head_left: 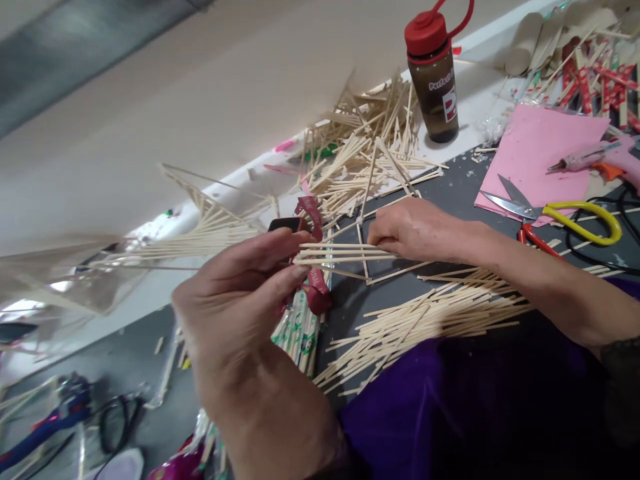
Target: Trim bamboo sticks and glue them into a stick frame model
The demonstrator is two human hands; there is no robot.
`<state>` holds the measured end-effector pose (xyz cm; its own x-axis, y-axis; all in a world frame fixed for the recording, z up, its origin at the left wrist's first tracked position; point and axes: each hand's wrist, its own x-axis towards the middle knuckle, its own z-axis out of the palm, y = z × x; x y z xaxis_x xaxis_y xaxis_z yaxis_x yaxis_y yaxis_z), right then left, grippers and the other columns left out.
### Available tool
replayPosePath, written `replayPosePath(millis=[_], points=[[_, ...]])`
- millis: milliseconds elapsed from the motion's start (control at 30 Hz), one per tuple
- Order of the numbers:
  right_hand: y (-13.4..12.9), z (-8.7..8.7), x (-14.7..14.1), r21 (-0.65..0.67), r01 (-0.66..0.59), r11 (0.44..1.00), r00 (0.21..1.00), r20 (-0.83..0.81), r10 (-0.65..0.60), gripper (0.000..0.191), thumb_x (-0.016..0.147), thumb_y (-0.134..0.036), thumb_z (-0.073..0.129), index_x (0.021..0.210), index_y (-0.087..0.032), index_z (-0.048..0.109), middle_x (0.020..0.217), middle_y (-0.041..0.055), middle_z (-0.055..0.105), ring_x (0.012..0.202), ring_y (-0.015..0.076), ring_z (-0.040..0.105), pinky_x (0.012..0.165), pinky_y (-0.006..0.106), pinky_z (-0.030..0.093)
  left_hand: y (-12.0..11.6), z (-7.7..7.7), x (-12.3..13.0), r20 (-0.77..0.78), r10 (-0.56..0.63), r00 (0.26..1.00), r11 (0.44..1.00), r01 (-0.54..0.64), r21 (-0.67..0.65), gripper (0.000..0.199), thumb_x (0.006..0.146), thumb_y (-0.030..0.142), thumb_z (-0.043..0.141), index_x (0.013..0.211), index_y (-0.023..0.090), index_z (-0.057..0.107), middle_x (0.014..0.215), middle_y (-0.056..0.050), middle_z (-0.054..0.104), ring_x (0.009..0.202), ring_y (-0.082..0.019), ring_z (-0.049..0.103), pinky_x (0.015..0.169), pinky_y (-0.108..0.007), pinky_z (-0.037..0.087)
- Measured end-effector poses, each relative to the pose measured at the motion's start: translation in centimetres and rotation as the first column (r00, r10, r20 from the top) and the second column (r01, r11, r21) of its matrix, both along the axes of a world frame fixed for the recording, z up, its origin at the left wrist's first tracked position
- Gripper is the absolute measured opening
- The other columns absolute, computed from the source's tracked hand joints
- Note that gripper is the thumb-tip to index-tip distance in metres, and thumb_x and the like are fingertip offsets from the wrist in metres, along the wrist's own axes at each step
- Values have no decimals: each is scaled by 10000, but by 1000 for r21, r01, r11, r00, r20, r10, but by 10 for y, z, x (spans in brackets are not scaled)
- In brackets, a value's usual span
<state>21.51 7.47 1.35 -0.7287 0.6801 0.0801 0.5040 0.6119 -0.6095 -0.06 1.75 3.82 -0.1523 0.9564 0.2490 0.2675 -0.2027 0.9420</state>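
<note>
The stick frame [345,252], made of thin pale sticks, lay between the two hands, near the middle of the view and above the grey tabletop [350,300]. Several nearly parallel sticks ran from one hand toward the other; thinner diagonal pieces crossed behind them.

Left hand [240,287]: thumb and fingers pinched together on the gathered stick ends, nearly closed. Right hand [413,230]: fingers curled in, closed at the frame's opposite end; exact fingertip contact was hidden.

Surroundings: loose sticks [425,317] lay in a spread below the right forearm, toward the tabletop's near edge. A dark red ribbon [319,297] hung just beside the left fingertips, with wrapped sticks [300,327] below it. A stick heap [360,147] sat toward the far edge, and a red-capped bottle [435,87] stood upright just beside it. Toward the right edge, a pink glue gun [590,158] lay over pink sheets [540,147]; the yellow-handled scissors [523,209] lay with open blades over the sheets' near corner.
</note>
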Motion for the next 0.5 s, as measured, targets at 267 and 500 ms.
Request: replayPosePath(millis=[267, 500], points=[[2, 4, 2, 5, 6, 1000, 1000, 17, -7, 261, 871, -76, 526, 958, -157, 758, 984, 76, 730, 828, 150, 567, 702, 288, 331, 2, 1, 5, -18, -15, 1000, 996, 17, 84, 380, 551, 52, 804, 868, 260, 810, 818, 11, 803, 712, -115, 752, 634, -148, 614], [-7, 37, 17, 30, 54, 998, 993, -111, -50, 230, 880, -97, 503, 875, -172, 721, 905, 13, 693, 851, 137, 569, 769, 265, 377, 0, 1, 10, 14, -32, 999, 993, 30, 116, 373, 551, 38, 812, 875, 222, 803, 837, -4, 803, 752, -141, 753, 663, -203, 625]])
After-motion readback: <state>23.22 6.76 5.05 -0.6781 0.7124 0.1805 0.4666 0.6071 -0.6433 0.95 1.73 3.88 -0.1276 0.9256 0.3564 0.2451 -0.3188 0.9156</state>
